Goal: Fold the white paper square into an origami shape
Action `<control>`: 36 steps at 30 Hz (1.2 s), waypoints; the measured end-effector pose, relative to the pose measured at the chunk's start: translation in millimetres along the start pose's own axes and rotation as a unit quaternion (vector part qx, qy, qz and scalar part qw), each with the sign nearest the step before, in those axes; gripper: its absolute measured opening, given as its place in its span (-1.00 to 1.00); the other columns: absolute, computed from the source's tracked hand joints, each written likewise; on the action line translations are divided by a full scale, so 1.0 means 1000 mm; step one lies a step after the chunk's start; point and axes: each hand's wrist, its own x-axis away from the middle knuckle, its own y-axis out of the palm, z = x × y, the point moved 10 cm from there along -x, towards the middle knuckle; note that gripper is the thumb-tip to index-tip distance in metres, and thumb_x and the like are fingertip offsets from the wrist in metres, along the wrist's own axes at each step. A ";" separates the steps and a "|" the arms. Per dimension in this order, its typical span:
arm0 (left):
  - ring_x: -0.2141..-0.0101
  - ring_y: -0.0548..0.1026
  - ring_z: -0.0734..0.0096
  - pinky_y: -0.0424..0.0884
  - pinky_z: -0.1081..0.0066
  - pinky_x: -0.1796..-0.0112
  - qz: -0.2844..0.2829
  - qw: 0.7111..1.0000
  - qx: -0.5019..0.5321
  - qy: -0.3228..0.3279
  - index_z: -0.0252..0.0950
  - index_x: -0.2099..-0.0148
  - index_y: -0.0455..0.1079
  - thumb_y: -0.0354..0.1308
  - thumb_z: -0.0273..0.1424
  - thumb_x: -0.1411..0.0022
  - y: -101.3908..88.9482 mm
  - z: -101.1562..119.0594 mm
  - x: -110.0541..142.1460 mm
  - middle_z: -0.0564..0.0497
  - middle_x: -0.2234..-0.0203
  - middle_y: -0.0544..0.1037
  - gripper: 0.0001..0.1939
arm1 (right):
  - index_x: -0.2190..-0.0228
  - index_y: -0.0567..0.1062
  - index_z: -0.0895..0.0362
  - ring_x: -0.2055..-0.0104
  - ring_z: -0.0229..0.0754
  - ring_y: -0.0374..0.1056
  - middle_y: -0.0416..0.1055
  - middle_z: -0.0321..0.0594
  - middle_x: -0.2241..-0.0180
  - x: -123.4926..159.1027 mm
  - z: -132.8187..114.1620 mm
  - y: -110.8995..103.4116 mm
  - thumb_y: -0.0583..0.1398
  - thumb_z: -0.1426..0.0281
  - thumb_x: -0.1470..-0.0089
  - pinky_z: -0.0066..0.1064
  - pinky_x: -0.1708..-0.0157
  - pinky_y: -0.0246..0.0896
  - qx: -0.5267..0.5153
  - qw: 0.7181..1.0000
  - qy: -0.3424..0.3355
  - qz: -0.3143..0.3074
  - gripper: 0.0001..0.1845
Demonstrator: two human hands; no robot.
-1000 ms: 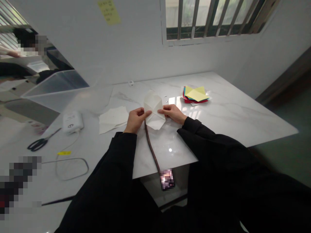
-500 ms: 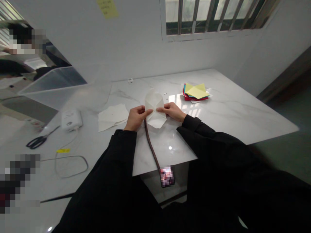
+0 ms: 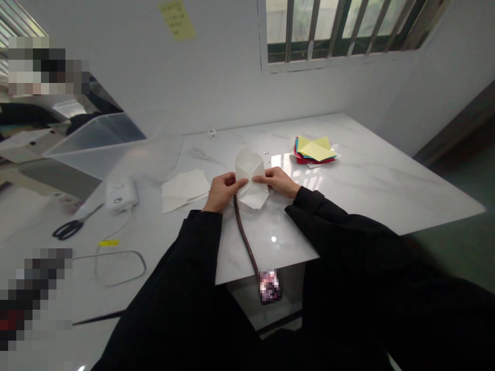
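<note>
A folded white paper [image 3: 250, 175] is held upright-tilted over the white marble table [image 3: 348, 190]. My left hand [image 3: 221, 191] pinches its left edge and my right hand [image 3: 277, 181] pinches its right edge, thumbs nearly meeting at the paper's middle crease. Both sleeves are black. A dark brown cord [image 3: 244, 234] runs from under the paper toward the table's near edge.
Flat white sheets [image 3: 183, 189] lie left of my hands. A stack of coloured papers [image 3: 315, 150] sits at the back right. Left side holds a white device [image 3: 121, 194], black scissors [image 3: 71, 228], a looped cable [image 3: 119, 268] and a clear plastic box [image 3: 100, 144]. Another person is at far left.
The view has shifted slightly. My two hands have drawn a little closer together on the white paper, still pinching it.
</note>
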 end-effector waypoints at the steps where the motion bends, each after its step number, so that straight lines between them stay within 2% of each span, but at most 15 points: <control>1: 0.20 0.65 0.06 0.57 0.16 0.11 -0.002 1.000 0.001 -0.001 -0.36 0.16 0.61 0.54 0.06 0.09 0.000 0.000 0.000 -0.17 0.24 0.71 -0.37 | 0.30 0.69 0.27 0.39 -0.24 0.44 0.62 -0.11 0.35 0.000 0.000 0.000 0.51 0.02 0.10 -0.43 0.37 0.32 0.001 1.000 0.001 0.000 -0.45; 8: 0.24 0.64 0.12 0.56 0.19 0.15 -0.001 1.000 0.016 -0.006 -0.35 0.19 0.60 0.55 0.03 0.10 0.000 -0.005 0.000 -0.16 0.24 0.71 -0.40 | 0.35 0.67 0.27 0.45 -0.27 0.38 0.58 -0.16 0.43 0.001 -0.002 -0.003 0.50 0.03 0.09 -0.44 0.45 0.26 0.029 0.999 -0.007 0.016 -0.48; 16: 0.29 0.62 0.17 0.53 0.23 0.19 -0.008 1.000 0.010 -0.011 -0.35 0.21 0.60 0.54 0.01 0.07 0.001 -0.005 -0.001 -0.13 0.29 0.70 -0.44 | 0.37 0.66 0.24 0.37 -0.17 0.46 0.57 -0.15 0.46 0.000 -0.001 0.001 0.50 0.04 0.09 -0.40 0.40 0.34 0.022 1.000 0.001 -0.001 -0.50; 20: 0.30 0.60 0.19 0.52 0.25 0.22 -0.003 1.000 0.007 -0.009 -0.34 0.24 0.59 0.56 -0.01 0.09 0.001 -0.002 0.000 -0.11 0.30 0.69 -0.46 | 0.36 0.67 0.26 0.38 -0.19 0.46 0.60 -0.13 0.42 -0.002 0.001 0.000 0.51 0.04 0.11 -0.40 0.37 0.37 0.020 1.000 0.008 0.000 -0.49; 23: 0.36 0.56 0.27 0.49 0.32 0.29 -0.004 1.000 0.003 -0.010 -0.32 0.27 0.58 0.52 0.01 0.04 0.002 -0.005 -0.001 -0.05 0.37 0.65 -0.50 | 0.35 0.67 0.26 0.38 -0.20 0.46 0.61 -0.12 0.38 -0.003 0.004 -0.001 0.51 0.04 0.12 -0.39 0.35 0.39 0.015 1.000 0.014 0.004 -0.48; 27: 0.46 0.47 0.38 0.43 0.40 0.38 0.032 0.999 0.001 -0.005 -0.29 0.35 0.54 0.45 0.04 -0.03 -0.007 -0.009 -0.005 0.02 0.49 0.56 -0.53 | 0.33 0.67 0.26 0.37 -0.21 0.46 0.62 -0.11 0.36 -0.003 0.006 0.001 0.51 0.08 0.10 -0.40 0.35 0.39 0.014 1.000 0.021 -0.004 -0.51; 31: 0.48 0.44 0.42 0.40 0.42 0.39 0.068 0.997 0.029 -0.005 -0.30 0.32 0.55 0.46 0.03 -0.01 -0.014 -0.010 -0.006 0.03 0.50 0.53 -0.53 | 0.35 0.67 0.26 0.38 -0.22 0.46 0.62 -0.12 0.37 -0.002 0.004 0.003 0.51 0.13 0.08 -0.43 0.38 0.37 0.020 1.000 0.021 -0.009 -0.56; 36: 0.51 0.41 0.45 0.35 0.43 0.43 0.089 0.995 0.040 0.000 -0.28 0.39 0.52 0.47 -0.02 -0.01 -0.018 -0.007 -0.006 0.05 0.54 0.49 -0.58 | 0.36 0.67 0.24 0.37 -0.22 0.46 0.63 -0.13 0.36 -0.001 0.000 0.006 0.49 0.18 0.04 -0.43 0.37 0.36 0.020 1.000 0.022 -0.009 -0.63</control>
